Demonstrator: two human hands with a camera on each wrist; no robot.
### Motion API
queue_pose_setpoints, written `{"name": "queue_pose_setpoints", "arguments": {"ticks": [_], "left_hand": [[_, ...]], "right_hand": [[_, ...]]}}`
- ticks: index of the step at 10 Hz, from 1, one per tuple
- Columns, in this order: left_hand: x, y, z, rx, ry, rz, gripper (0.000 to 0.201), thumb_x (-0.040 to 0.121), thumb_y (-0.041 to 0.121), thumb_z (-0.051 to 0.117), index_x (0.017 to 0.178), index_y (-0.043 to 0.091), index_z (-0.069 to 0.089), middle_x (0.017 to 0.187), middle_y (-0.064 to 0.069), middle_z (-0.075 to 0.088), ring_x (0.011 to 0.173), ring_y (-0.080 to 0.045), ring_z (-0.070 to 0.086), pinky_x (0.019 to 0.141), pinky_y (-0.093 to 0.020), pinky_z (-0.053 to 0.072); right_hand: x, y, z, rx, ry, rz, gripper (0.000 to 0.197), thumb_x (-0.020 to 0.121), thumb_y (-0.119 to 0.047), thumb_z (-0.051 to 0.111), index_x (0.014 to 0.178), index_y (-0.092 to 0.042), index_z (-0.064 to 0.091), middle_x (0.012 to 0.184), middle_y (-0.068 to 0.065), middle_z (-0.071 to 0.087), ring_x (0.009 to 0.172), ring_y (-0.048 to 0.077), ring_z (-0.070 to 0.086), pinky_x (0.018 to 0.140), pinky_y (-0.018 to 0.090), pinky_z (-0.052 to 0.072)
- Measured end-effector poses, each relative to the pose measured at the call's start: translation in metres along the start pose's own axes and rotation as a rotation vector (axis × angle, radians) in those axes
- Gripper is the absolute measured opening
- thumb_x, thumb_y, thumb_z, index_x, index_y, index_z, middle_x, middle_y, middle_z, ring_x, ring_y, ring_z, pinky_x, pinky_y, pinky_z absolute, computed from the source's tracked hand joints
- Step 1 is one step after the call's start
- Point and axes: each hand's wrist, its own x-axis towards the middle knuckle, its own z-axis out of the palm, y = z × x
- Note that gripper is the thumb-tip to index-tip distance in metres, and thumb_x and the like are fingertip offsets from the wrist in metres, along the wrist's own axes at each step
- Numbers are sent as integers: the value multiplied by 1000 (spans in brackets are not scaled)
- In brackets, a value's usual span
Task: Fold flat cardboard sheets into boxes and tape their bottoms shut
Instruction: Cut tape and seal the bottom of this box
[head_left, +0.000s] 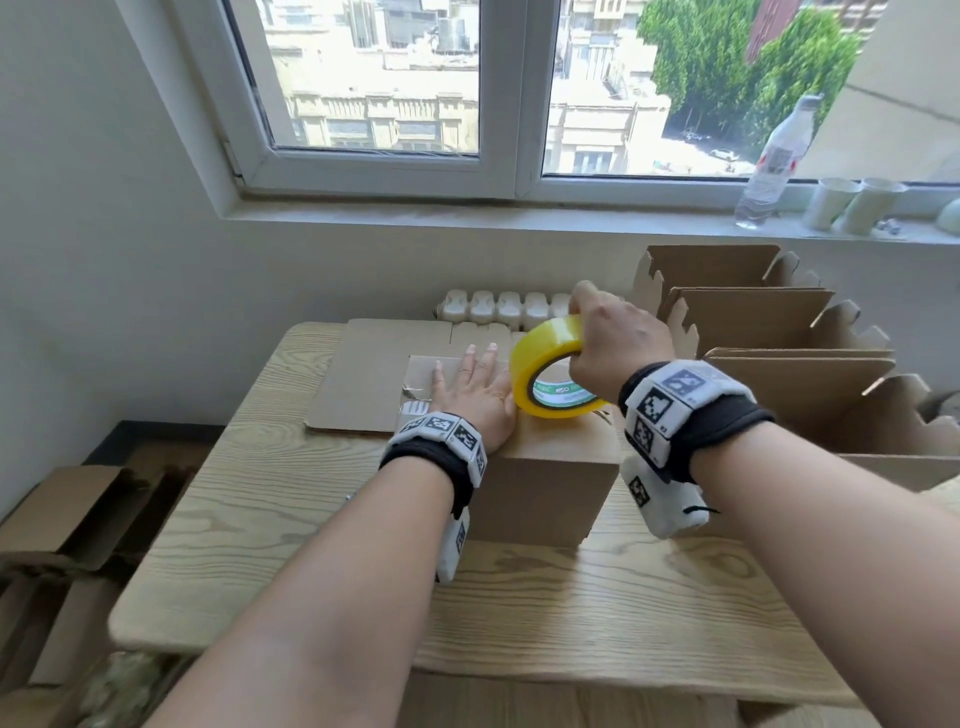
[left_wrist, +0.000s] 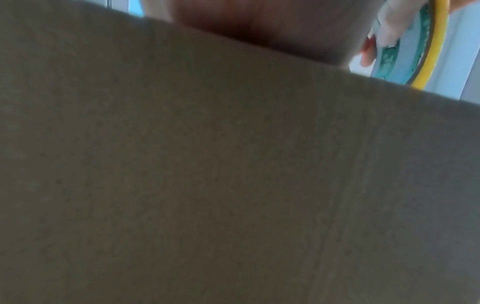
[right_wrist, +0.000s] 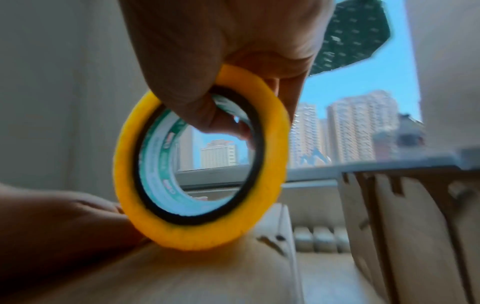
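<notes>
box: brown cardboard box (head_left: 545, 483) sits mid-desk, closed face up, on a wooden desk (head_left: 571, 613)
tape: yellow tape roll (head_left: 550, 364) stands on edge on top of the box
right hand: right hand (head_left: 618, 348) grips the roll, thumb hooked through the core
left hand: left hand (head_left: 472, 400) lies flat on the box top, fingers straight, just beside the roll
flat sheets: flat cardboard sheet (head_left: 363, 379) lies toward the desk's far edge
other boxes: folded open boxes (head_left: 779, 364) crowd the desk's right side

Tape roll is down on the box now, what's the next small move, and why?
Probably draw the tape roll toward you along the box top: the right hand grips it standing on edge there, while the left hand presses flat beside it, steadying the flaps.
</notes>
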Motion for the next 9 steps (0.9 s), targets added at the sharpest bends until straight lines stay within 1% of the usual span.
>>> {"name": "queue_pose_setpoints", "arguments": {"ticks": [1, 2, 3, 4, 5, 6, 7, 8, 9], "left_hand": [[0, -4, -5, -29, -14, -15, 54, 102, 38, 16, 153, 31, 1, 161, 9, -9, 148, -14, -13, 117, -54, -8], [-1, -3, -4, -27, -28, -32, 54, 102, 38, 15, 154, 28, 4, 161, 9, -4, 148, -14, -12, 116, -53, -10], [-2, -3, -4, -6, -23, -35, 56, 102, 37, 15, 154, 25, 2, 161, 8, -4, 148, -14, -13, 116, -52, -10], [-3, -4, -7, -9, -57, -24, 56, 101, 40, 15, 154, 28, -2, 161, 9, -8, 147, -14, -14, 117, -53, -10], [-3, -4, -9, -16, -87, -20, 56, 101, 46, 15, 153, 34, -3, 161, 9, -13, 147, -14, -17, 116, -52, -13], [-3, -5, -7, -28, -76, -16, 55, 100, 45, 16, 150, 42, -6, 160, 9, -14, 146, -14, -18, 114, -51, -16], [-3, -5, -7, -24, -75, -14, 55, 100, 45, 16, 149, 44, -8, 160, 9, -14, 146, -14, -18, 114, -52, -15], [-3, -4, -7, -22, -74, -12, 54, 100, 45, 16, 149, 44, -8, 160, 9, -14, 146, -14, -18, 114, -52, -15], [-4, -4, -6, -32, -65, -14, 54, 101, 45, 17, 150, 44, -7, 160, 10, -13, 147, -14, -17, 115, -51, -15]], "right_hand": [[-4, 16, 8, 286, -33, 172, 35, 78, -10, 60, 110, -22, 51, 97, 1, 55, 89, 24, 53, 74, 30, 39], [-4, 21, 21, 436, -78, 239, 22, 80, -8, 57, 96, -22, 59, 96, 4, 64, 95, 26, 59, 77, 30, 44], [0, 17, 21, 422, -80, 238, 16, 81, -7, 54, 90, -20, 56, 92, 6, 63, 91, 27, 59, 76, 33, 46], [2, 16, 18, 360, -98, 216, 14, 82, -7, 54, 89, -17, 51, 84, 2, 55, 84, 26, 55, 70, 30, 40], [-1, 21, 13, 301, -92, 221, 14, 79, -5, 50, 87, -16, 48, 88, 6, 56, 85, 28, 54, 69, 31, 38], [-5, 35, -1, 227, -86, 226, 16, 77, -3, 46, 88, -15, 48, 89, 7, 57, 86, 30, 55, 69, 31, 37], [-9, 43, -11, 175, -79, 219, 24, 77, -2, 47, 88, -23, 42, 88, 4, 55, 85, 28, 52, 75, 35, 42], [-12, 42, -12, 147, -81, 211, 29, 77, -2, 47, 90, -27, 40, 89, 4, 54, 86, 27, 50, 81, 37, 43], [-13, 49, -16, 123, -70, 225, 21, 76, -3, 49, 90, -19, 47, 90, 6, 57, 88, 31, 54, 75, 35, 42]]}}
